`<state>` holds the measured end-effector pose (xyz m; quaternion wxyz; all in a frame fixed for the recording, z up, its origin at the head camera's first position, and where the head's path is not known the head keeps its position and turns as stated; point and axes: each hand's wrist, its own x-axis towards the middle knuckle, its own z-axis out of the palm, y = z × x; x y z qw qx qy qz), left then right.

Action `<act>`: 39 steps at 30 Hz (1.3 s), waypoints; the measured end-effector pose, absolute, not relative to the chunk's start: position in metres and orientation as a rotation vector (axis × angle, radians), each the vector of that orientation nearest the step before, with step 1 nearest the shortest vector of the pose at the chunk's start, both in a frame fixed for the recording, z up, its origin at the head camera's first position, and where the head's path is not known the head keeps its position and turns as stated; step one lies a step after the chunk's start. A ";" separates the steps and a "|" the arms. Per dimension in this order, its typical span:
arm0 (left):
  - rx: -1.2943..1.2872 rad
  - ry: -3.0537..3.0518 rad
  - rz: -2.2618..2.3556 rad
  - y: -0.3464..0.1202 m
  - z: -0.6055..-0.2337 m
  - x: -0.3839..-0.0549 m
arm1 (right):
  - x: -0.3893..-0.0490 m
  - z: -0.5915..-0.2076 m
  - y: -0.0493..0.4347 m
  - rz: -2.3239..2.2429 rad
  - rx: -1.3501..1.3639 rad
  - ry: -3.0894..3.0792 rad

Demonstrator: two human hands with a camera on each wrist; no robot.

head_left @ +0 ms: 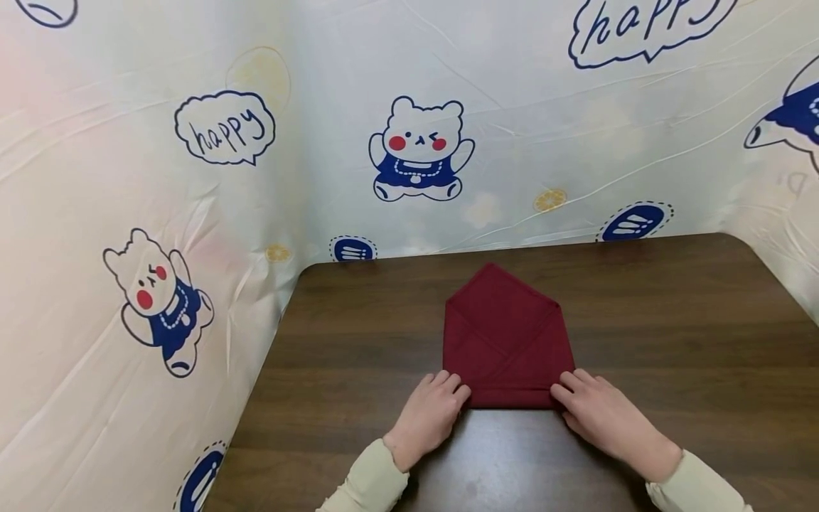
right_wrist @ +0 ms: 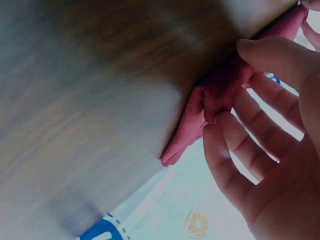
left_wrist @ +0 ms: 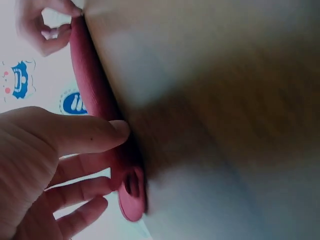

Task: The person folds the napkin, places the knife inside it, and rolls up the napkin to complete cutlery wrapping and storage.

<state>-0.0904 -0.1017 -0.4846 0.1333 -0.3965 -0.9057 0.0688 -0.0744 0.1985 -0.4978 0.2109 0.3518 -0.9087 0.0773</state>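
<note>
Folding of the dark red cloth (head_left: pixel 505 341) appeared well advanced: both side corners had been brought in to meet along a centre line, a point had been left toward the far edge of the table (head_left: pixel 672 334), and the near side had been turned up into a straight band. What remained, as far as could be judged, was the firming of that band and any further folds; the far point was not yet tucked.

At the cloth's near left corner, the left hand (head_left: pixel 427 418) was laid with its fingers curled onto the fold, and in the left wrist view the thumb and fingertips (left_wrist: pixel 107 132) were seen closed on the cloth's edge (left_wrist: pixel 95 90). At the near right corner, the right hand (head_left: pixel 601 419) was set the same way; the right wrist view showed the doubled edge (right_wrist: pixel 220 90) pinched between thumb and fingers.

The cloth was placed near the middle of the table, closer to the far edge than to the near one. Bare wood was left on both sides and between the wrists and the near edge. Movement was bounded by the printed plastic sheet (head_left: pixel 192 213) hung along the left, far and right edges.
</note>
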 end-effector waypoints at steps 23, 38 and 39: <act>-1.181 -2.546 0.337 -0.091 -0.491 -0.087 | -0.079 -0.496 0.189 0.200 0.959 -2.513; -1.159 -2.605 0.248 -0.095 -0.491 -0.087 | -0.076 -0.498 0.188 0.166 0.950 -2.567; -1.157 -2.604 0.246 -0.095 -0.491 -0.087 | -0.076 -0.498 0.188 0.165 0.948 -2.569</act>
